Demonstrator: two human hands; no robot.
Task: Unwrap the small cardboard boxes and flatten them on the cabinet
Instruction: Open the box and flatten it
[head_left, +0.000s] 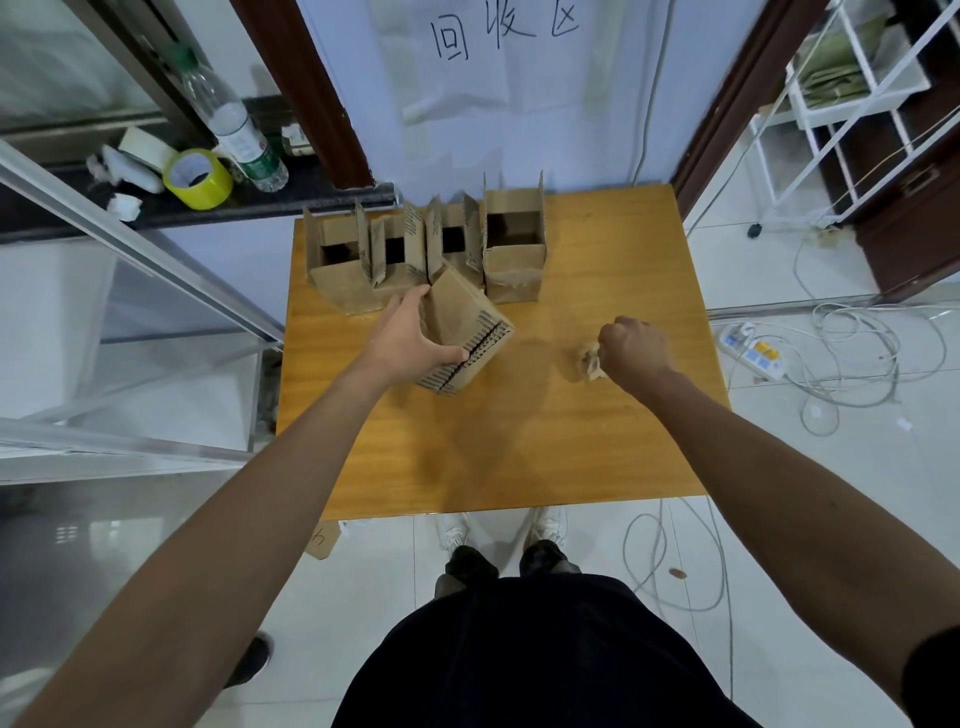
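Observation:
On the wooden cabinet top (519, 441), my left hand (410, 338) grips a small cardboard box (467, 332) that lies tilted, its closed flaps with black printed marks facing down toward me. My right hand (631, 351) is closed in a fist on a crumpled wad of brownish tape (589, 358) that touches the wood. Along the far edge stand several small boxes with their top flaps up: one at the left (337, 270), two in the middle (395, 260) (452, 244), and a taller one at the right (514, 244).
A ledge at the back left carries a yellow tape roll (197, 179), a plastic bottle (234, 124) and white scraps. A power strip (750, 353) and loose cables lie on the tiled floor at the right. A white rack (852, 104) stands at the far right.

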